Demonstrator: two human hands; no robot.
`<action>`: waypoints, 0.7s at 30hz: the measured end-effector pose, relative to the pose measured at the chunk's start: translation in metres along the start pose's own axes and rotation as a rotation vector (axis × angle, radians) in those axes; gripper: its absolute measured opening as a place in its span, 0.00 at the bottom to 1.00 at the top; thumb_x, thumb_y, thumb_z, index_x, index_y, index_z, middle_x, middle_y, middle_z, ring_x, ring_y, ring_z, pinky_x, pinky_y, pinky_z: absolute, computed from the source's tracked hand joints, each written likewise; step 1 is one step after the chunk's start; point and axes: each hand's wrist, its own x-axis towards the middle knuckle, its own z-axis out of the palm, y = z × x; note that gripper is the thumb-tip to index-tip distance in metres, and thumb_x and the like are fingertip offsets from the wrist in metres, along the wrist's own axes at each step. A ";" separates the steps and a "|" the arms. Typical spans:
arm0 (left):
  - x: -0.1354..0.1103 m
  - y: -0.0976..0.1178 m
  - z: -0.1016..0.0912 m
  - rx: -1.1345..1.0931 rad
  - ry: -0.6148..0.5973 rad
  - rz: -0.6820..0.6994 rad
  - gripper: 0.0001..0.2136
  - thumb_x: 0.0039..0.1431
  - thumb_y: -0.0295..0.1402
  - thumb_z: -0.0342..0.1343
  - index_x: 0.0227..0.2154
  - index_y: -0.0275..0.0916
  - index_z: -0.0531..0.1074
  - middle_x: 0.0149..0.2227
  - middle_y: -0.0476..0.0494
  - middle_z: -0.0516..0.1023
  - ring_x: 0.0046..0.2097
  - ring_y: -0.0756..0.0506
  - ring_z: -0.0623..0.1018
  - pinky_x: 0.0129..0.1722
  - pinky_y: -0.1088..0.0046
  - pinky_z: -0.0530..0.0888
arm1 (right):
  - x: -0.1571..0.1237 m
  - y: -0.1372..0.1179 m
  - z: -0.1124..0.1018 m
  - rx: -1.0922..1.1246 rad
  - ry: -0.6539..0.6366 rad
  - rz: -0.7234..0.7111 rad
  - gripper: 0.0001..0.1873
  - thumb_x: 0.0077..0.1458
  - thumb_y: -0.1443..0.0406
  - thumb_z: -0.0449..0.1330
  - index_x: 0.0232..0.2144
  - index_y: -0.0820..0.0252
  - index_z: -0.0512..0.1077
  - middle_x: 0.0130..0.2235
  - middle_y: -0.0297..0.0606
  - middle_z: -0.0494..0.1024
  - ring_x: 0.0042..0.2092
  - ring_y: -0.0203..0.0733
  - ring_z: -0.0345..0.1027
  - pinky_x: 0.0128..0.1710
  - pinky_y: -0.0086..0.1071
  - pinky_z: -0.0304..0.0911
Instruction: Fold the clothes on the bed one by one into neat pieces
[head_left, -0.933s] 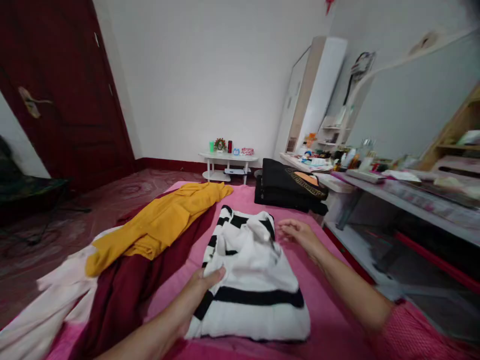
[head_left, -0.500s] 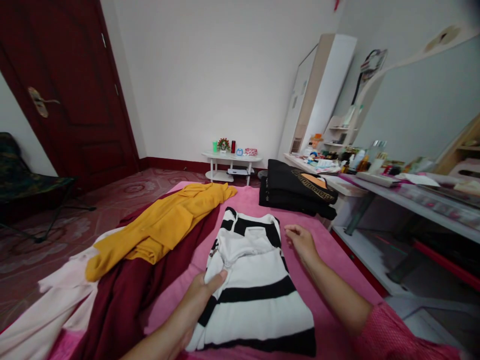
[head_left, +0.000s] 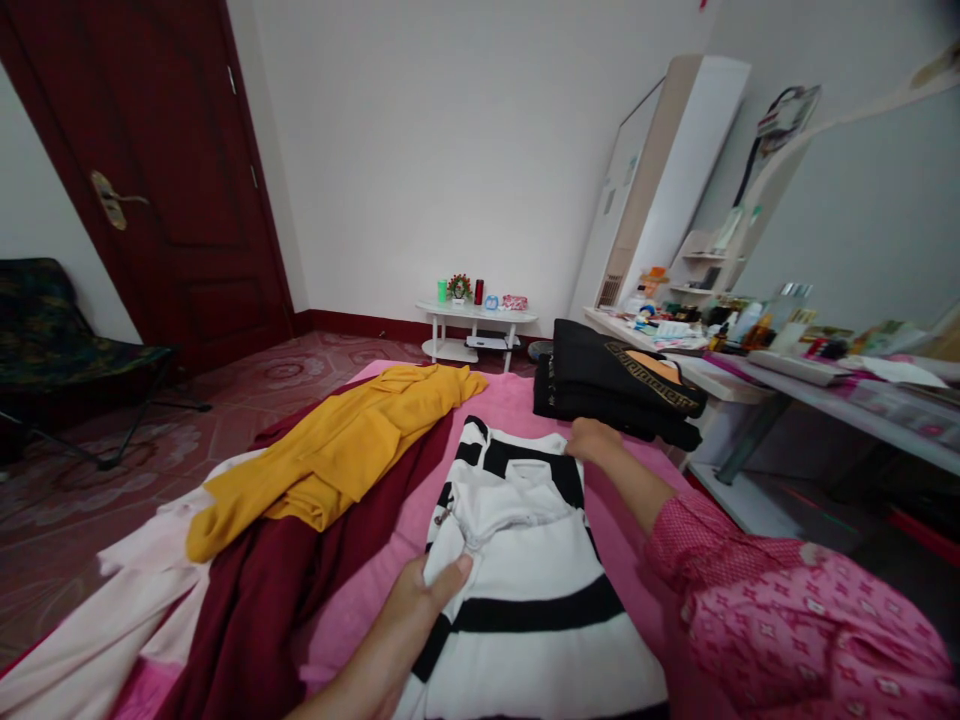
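Observation:
A black-and-white striped knit top [head_left: 536, 560] lies folded on the pink bed cover [head_left: 409, 520] in front of me. My left hand [head_left: 424, 600] grips its left edge, the thumb on top and the fingers underneath. At the top's far right corner is my right hand [head_left: 596, 440], its fingers curled closed against the black stripe there. Whether cloth is pinched between those fingers is hard to see, since the back of the hand faces me. Folded white cloth with a collar-like edge lies over the middle of the top.
Left of the top, a mustard garment [head_left: 337, 440] lies over a maroon one [head_left: 255, 610] and pale pink clothing [head_left: 97, 630]. Folded black clothes [head_left: 615, 385] are stacked at the bed's far right. A cluttered dressing table [head_left: 825, 400] stands right; a folding chair [head_left: 90, 370] stands left.
My right hand has moved from beside the top, fingers loosely apart, to its far right corner, where it is closed. The left hand keeps its grip. The view has shifted slightly.

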 end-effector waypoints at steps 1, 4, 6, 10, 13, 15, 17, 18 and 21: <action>0.000 0.001 0.000 0.000 0.004 0.003 0.27 0.49 0.49 0.62 0.45 0.32 0.75 0.39 0.38 0.81 0.41 0.38 0.79 0.49 0.62 0.71 | 0.005 0.001 0.002 0.016 -0.026 0.024 0.09 0.31 0.70 0.70 0.18 0.63 0.73 0.27 0.45 0.77 0.38 0.52 0.74 0.35 0.35 0.64; -0.001 0.001 0.001 -0.007 0.019 0.007 0.26 0.49 0.49 0.62 0.44 0.32 0.76 0.39 0.39 0.81 0.42 0.38 0.79 0.50 0.62 0.70 | 0.010 0.008 0.015 0.123 -0.087 0.117 0.09 0.45 0.65 0.67 0.21 0.66 0.73 0.23 0.40 0.75 0.30 0.43 0.73 0.29 0.30 0.65; -0.001 0.001 0.001 -0.009 0.014 0.003 0.26 0.50 0.49 0.61 0.45 0.32 0.76 0.39 0.39 0.81 0.41 0.39 0.79 0.49 0.62 0.70 | 0.005 0.013 0.030 0.194 -0.098 0.169 0.11 0.55 0.61 0.61 0.32 0.67 0.73 0.30 0.38 0.76 0.31 0.38 0.71 0.31 0.31 0.67; -0.002 0.001 0.001 -0.010 0.001 0.008 0.26 0.49 0.49 0.62 0.44 0.33 0.76 0.39 0.39 0.81 0.41 0.39 0.79 0.48 0.63 0.71 | -0.008 0.017 0.053 0.263 -0.052 0.166 0.16 0.61 0.58 0.56 0.46 0.62 0.68 0.45 0.40 0.73 0.41 0.38 0.70 0.40 0.38 0.69; -0.002 0.002 0.002 0.015 0.029 0.021 0.27 0.47 0.50 0.63 0.43 0.32 0.76 0.38 0.39 0.81 0.41 0.38 0.79 0.48 0.63 0.71 | -0.021 0.014 0.052 0.255 0.010 0.062 0.09 0.56 0.62 0.60 0.35 0.63 0.72 0.38 0.40 0.76 0.43 0.43 0.70 0.44 0.38 0.65; -0.002 0.002 0.002 0.018 0.052 0.037 0.27 0.46 0.50 0.63 0.43 0.32 0.76 0.37 0.38 0.81 0.41 0.38 0.79 0.48 0.63 0.71 | -0.036 0.011 0.045 0.262 0.044 -0.047 0.05 0.51 0.64 0.62 0.29 0.61 0.73 0.36 0.41 0.77 0.47 0.48 0.69 0.48 0.38 0.61; -0.003 0.000 0.003 0.012 0.059 0.072 0.28 0.46 0.50 0.63 0.44 0.32 0.76 0.38 0.38 0.81 0.41 0.38 0.79 0.48 0.63 0.71 | -0.060 0.010 0.039 0.282 0.081 -0.164 0.06 0.48 0.63 0.63 0.31 0.59 0.73 0.41 0.42 0.76 0.53 0.50 0.64 0.53 0.38 0.57; -0.005 -0.001 0.003 0.012 0.054 0.096 0.27 0.47 0.50 0.62 0.44 0.32 0.76 0.39 0.39 0.81 0.41 0.38 0.78 0.48 0.63 0.71 | -0.074 0.010 0.037 0.305 0.100 -0.229 0.08 0.49 0.61 0.61 0.32 0.58 0.73 0.44 0.42 0.75 0.54 0.49 0.62 0.54 0.39 0.55; -0.011 -0.004 0.003 0.038 0.019 0.194 0.25 0.48 0.49 0.62 0.43 0.34 0.76 0.40 0.40 0.80 0.41 0.39 0.78 0.48 0.64 0.71 | -0.121 0.018 0.031 0.524 0.105 -0.369 0.15 0.54 0.54 0.54 0.35 0.57 0.73 0.44 0.42 0.75 0.51 0.47 0.65 0.53 0.39 0.58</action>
